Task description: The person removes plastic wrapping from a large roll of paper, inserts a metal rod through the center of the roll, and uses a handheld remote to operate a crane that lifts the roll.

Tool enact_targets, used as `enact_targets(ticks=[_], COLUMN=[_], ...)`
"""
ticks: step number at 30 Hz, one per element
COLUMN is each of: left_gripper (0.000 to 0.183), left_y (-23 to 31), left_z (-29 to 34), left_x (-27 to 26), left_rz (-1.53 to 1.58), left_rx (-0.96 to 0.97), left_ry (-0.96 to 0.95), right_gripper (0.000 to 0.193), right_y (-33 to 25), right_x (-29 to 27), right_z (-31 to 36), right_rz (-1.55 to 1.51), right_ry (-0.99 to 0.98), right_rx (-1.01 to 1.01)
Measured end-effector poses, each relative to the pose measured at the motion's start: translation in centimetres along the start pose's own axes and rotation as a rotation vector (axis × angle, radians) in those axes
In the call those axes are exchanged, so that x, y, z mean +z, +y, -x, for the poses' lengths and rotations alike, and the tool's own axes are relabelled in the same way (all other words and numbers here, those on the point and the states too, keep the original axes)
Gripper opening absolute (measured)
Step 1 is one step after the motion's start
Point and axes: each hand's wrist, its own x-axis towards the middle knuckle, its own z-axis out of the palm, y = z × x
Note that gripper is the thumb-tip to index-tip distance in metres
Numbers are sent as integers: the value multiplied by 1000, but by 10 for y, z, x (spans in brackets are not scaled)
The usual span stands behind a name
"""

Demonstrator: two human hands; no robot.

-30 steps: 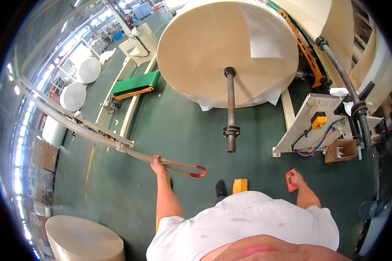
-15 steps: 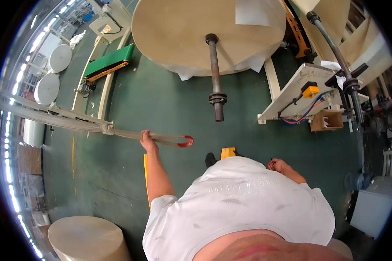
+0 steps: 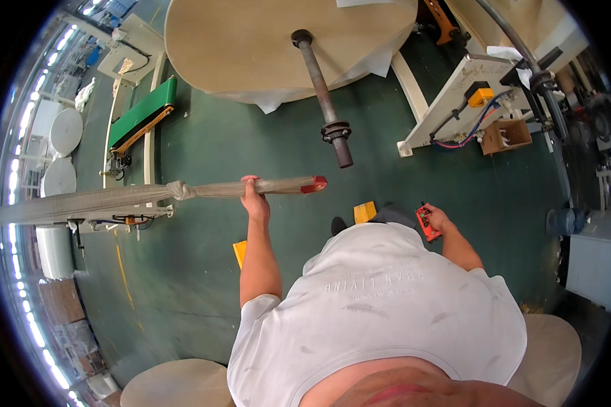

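Head view; left fingers (image 3: 250,179) around sling (image 3: 210,189)

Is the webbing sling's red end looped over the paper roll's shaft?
No: the left hand grips the webbing sling, and green floor shows between its red end and the shaft.

There are two hands (image 3: 253,195), one sling (image 3: 214,189), one red remote (image 3: 427,225), two shafts (image 3: 321,89) and perhaps three white rolls (image 3: 66,131).
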Motion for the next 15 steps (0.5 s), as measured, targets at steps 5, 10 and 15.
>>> enact_targets(ticks=[5,10,15], left_gripper=[9,10,11], left_y=[-9,-24,-33], left_z=[-4,-7,-2], left_x=[23,39,69], left_rz=[16,-3,-6], left_rx=[28,15,-18], left_ry=[31,48,85], right_gripper=[50,49,49], right_y=[67,126,128], right_x=[-10,-34,-73], right_z=[-11,-35,-42], right_rz=[135,239,64], right_ry=[-45,-37,-95], right_rx=[48,25,76])
